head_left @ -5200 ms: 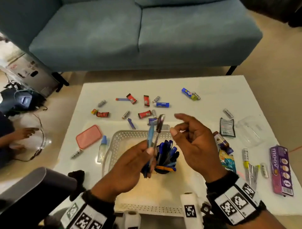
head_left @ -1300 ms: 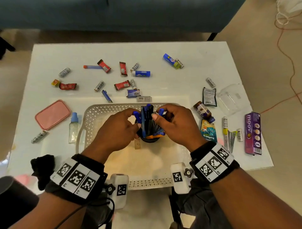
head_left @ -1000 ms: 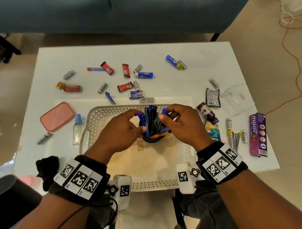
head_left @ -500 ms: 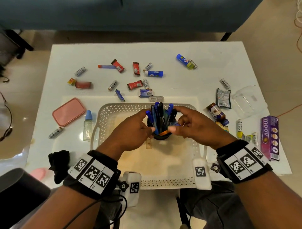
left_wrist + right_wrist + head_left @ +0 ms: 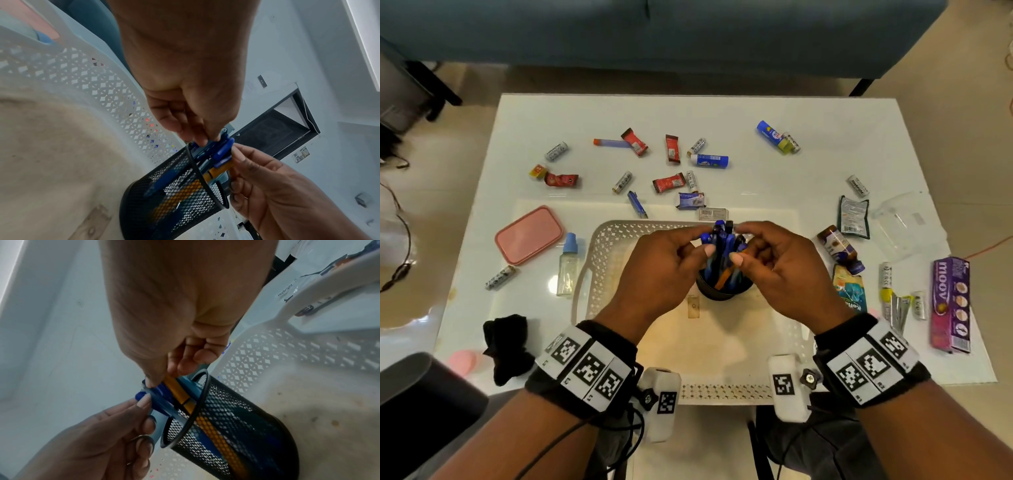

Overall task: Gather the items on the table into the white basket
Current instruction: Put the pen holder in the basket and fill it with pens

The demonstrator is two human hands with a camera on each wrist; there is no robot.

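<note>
Both your hands meet over the black wire-mesh pen cup (image 5: pixel 723 289) standing inside the white perforated plastic basket (image 5: pixel 599 260). Left hand (image 5: pixel 664 270) and right hand (image 5: pixel 784 270) pinch the tops of the blue and orange pens (image 5: pixel 722 246). Risk: tugging sideways likely tips the light cup, spilling pens. Beyond, small red wrappers (image 5: pixel 668 182) and batteries (image 5: pixel 622 182) lie uncollected on the white glossy table (image 5: pixel 808 137).
</note>
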